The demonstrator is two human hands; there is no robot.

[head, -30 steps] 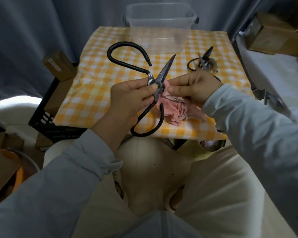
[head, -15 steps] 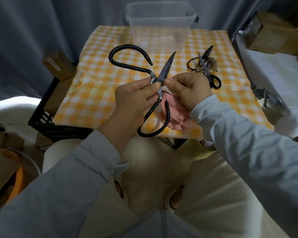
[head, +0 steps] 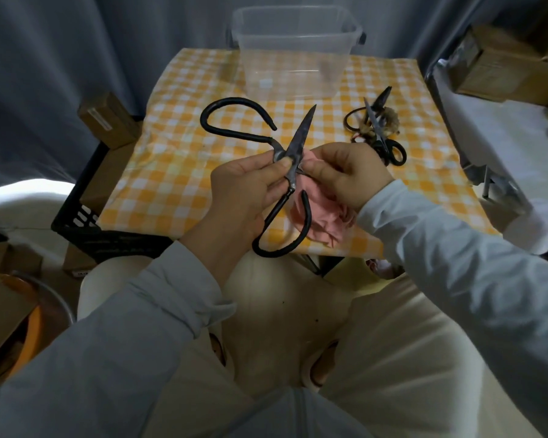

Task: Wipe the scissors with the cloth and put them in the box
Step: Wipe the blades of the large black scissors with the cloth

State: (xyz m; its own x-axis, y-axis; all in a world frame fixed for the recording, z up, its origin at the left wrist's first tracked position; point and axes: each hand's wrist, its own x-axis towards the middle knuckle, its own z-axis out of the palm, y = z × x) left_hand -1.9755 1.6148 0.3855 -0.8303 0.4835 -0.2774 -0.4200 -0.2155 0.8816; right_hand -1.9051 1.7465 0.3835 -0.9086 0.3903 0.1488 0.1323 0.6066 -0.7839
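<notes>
**Over the tabletop's near edge, both hands on scissors and cloth**

Above the near half of the yellow-checked tabletop [head: 178, 172] we hold the large black scissors [head: 293, 147] off the surface. Our left hand [head: 244, 184] grips them at the pivot, its fingers [head: 282, 162] curled round the metal with the thumb laid on the base of the blade. That blade points up and away from us toward the clear plastic box [head: 293, 52], which stands at the far edge of the tabletop, and the tip stops short of the box. The handles are spread wide. One loop arcs out to the left over the checks, and the other hangs down past the near edge toward our lap.

Our right hand [head: 345, 175] sits just beside the left. Its fingers [head: 314, 167] pinch the pink cloth [head: 323, 216] against the scissors close to the pivot. The rest of the cloth bunches under that hand and behind the lower handle loop. We cannot make out a second blade clearly; the cloth and fingers cover that spot.

On the right of the tabletop, apart from the box, smaller scissors [head: 378, 131] lie crossed over a brownish tuft. Left of the tabletop stands a black crate [head: 86, 222], with a cardboard carton [head: 108, 120] by it.
</notes>
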